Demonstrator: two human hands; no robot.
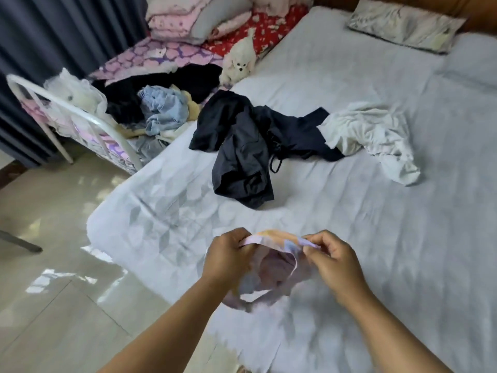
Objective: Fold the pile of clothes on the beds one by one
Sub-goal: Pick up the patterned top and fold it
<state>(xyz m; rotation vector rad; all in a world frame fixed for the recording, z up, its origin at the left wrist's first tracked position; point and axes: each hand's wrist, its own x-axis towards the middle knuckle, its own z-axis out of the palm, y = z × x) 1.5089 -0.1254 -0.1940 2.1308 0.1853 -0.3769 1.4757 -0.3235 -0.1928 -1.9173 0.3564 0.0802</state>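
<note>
Small pastel garment [271, 267] held up over the near edge of the white bed [376, 211], waistband running side to side between left hand [226, 258] and right hand [332, 258], each pinching one end, body hanging below.

I count two beds: the big white bed [349, 211] on the right and a small bed [67, 109] far left. Two hands, left hand [224, 258] and right hand [332, 261], share one pastel garment [274, 267]. Two loose garments lie on the big bed: one dark garment [242, 146], one white garment [368, 133]. One pile [161, 111] sits far left, plus one pillow [403, 24] and one toy dog [239, 63].
</note>
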